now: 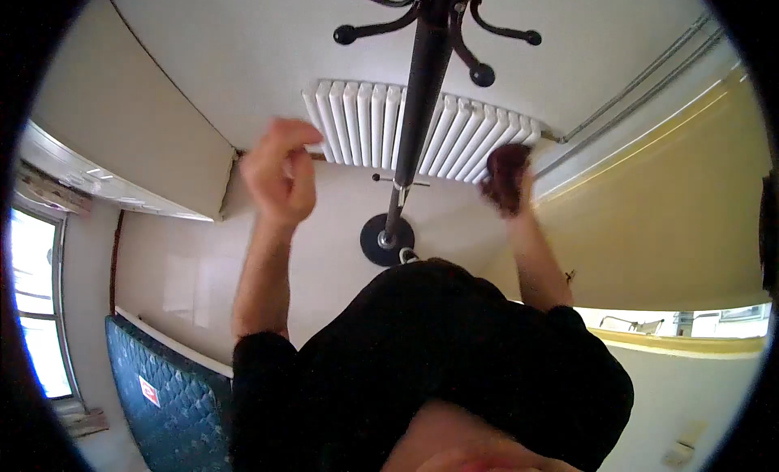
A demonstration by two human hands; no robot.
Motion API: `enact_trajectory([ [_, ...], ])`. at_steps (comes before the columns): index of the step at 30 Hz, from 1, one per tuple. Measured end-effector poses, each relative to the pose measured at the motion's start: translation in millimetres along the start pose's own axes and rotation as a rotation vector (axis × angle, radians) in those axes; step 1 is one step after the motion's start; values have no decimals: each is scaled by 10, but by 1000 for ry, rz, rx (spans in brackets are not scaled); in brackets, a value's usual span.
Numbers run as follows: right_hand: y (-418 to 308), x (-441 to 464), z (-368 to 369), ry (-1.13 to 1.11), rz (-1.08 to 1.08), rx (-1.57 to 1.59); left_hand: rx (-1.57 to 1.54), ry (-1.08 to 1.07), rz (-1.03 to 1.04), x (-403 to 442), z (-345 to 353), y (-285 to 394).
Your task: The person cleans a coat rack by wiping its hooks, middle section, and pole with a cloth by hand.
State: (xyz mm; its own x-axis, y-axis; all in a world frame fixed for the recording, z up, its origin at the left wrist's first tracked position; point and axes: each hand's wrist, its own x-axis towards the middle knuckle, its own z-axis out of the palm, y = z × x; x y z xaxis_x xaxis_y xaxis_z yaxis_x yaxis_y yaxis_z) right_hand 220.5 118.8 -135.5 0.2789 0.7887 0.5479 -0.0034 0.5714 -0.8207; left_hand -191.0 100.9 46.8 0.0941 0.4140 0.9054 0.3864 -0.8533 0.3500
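Observation:
My left hand is raised to the left of a black coat stand. Its fingers curl, with a gap between thumb and forefinger, and I see nothing in it. On the other side of the stand, my right hand grips a small dark red-brown bundle, soft-looking and blurred; its kind is not clear. The bundle covers most of the right fingers. Dark curved hooks with ball ends top the stand, above both hands. Neither hand touches the pole.
A white radiator runs along the wall behind the stand. The stand's round black base rests on the pale floor. A yellowish panel rises at the right. At lower left leans a blue-green quilted mattress, near a window.

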Motion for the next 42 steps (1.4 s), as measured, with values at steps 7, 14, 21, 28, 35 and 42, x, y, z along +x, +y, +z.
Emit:
enact_trajectory([
  [7,-170,-1015,527,126,1024,716,-478,-703,-1020,-1773,828,-404],
  [14,-885,829,1228,-243,419,870,-466,-554,-822,-1069,1275,-221],
  [21,-797,1474,1641,-481,37,41,-455,-249,-788,-591,948,-677],
  [28,-772,1487,1812,-434,26,13,-343,-170,-467,143,1035,-842],
  [35,-523,1373,1793,-428,134,-12,-801,-328,-577,125,1476,-985],
  [42,-92,977,1678,-413,178,-235,-633,-455,-661,-136,1698,-960],
])
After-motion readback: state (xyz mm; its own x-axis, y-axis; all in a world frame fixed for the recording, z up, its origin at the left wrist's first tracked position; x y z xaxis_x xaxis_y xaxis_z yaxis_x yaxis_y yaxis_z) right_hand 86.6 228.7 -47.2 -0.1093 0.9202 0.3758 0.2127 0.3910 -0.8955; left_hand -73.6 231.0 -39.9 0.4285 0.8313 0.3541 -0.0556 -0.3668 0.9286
